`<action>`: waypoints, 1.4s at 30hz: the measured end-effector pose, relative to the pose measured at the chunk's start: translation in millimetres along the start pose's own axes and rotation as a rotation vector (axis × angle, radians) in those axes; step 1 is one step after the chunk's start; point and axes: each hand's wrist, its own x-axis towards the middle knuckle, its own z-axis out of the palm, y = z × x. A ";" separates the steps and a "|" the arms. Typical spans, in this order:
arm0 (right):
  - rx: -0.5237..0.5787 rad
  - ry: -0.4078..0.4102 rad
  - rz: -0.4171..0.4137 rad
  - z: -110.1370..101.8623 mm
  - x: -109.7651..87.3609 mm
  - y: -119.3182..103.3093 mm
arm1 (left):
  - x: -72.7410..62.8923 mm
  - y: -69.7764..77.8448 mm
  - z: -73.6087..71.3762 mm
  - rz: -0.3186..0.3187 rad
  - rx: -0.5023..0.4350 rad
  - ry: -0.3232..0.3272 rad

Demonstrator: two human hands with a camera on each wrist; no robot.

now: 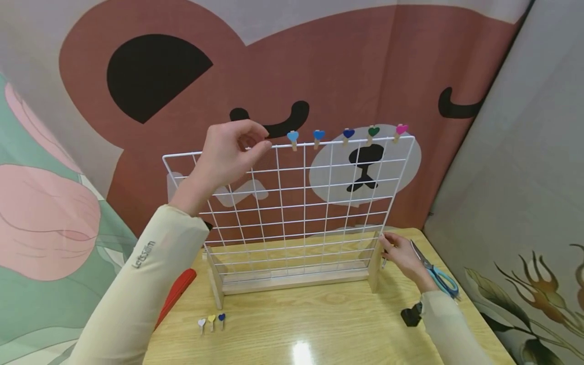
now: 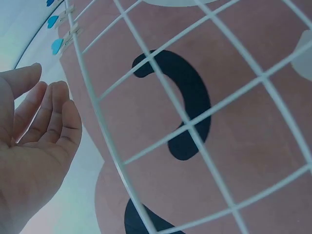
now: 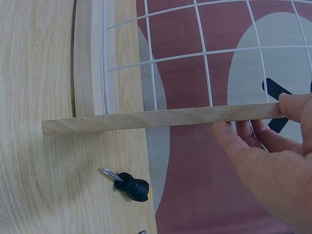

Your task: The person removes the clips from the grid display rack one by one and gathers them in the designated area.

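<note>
A white wire grid [image 1: 292, 205] stands upright in a wooden stand [image 1: 296, 284]. Several small clothespins with colored hearts, among them a pink one [image 1: 401, 130] and a light blue one [image 1: 292, 137], sit along its top rail. At that rail, left of the light blue clothespin, is my left hand [image 1: 228, 152]; its fingers bend loosely with nothing between them, as the left wrist view [image 2: 44, 122] shows. My right hand [image 1: 403, 256] grips the upper part of the stand's right wooden post [image 3: 170, 117], thumb on one face and fingers on the other.
Three heart clothespins, white [image 1: 202, 324], yellow [image 1: 212, 321] and dark blue [image 1: 221, 319], lie on the table [image 1: 274, 329] at front left. A red item [image 1: 178, 294] is beside my left sleeve. Scissors [image 1: 440, 279] lie at right. A stubby screwdriver [image 3: 130, 186] rests near the post.
</note>
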 end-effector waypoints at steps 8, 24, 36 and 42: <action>0.003 -0.002 0.006 -0.2 -0.1 -0.3 | 21.4 6.3 1.2 -0.109 -0.047 -0.036; 0.016 -0.002 0.009 1.4 -1.1 -0.7 | 34.7 15.4 19.6 -0.231 -0.003 -0.269; 0.019 0.004 0.009 3.3 0.2 -0.7 | 40.3 20.9 29.1 -0.178 -0.003 -0.276; 0.014 0.006 -0.005 3.3 0.2 -0.1 | 39.9 20.8 29.2 -0.186 -0.004 -0.257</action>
